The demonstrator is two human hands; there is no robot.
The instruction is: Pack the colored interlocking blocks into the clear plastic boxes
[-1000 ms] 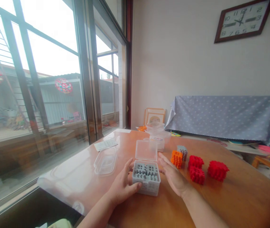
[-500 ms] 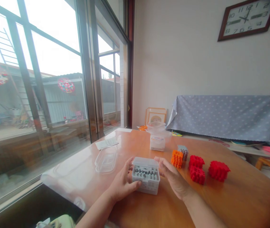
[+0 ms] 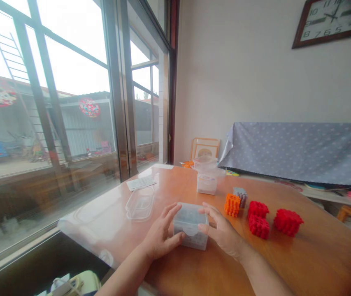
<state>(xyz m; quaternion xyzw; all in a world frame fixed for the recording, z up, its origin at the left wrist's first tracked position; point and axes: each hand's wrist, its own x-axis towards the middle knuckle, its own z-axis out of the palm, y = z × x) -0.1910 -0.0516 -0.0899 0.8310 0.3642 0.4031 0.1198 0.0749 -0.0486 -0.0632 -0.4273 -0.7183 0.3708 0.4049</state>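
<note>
A small translucent plastic box (image 3: 190, 226) stands on the table in front of me, its flip lid down over the grey pieces inside. My left hand (image 3: 163, 234) grips the box's left side, thumb at the front and fingertips at the lid's far left edge. On the right, my right hand (image 3: 223, 230) holds the lid from above, with fingers at the back corner and the thumb near the front edge. Whether the lid's front tab is latched I cannot tell.
Right of the box stand an orange block stack (image 3: 232, 204), a grey one (image 3: 240, 196) and red ones (image 3: 258, 220), (image 3: 288, 222). A clear plastic tray (image 3: 140, 204) and a paper sheet (image 3: 141, 183) lie left. Stacked clear containers (image 3: 206, 183) stand behind. A window (image 3: 79, 82) borders the left.
The box's lid has swung down from partly raised, covering the grey pieces. My right hand has shifted from the box's right side onto the lid. The view has turned slightly.
</note>
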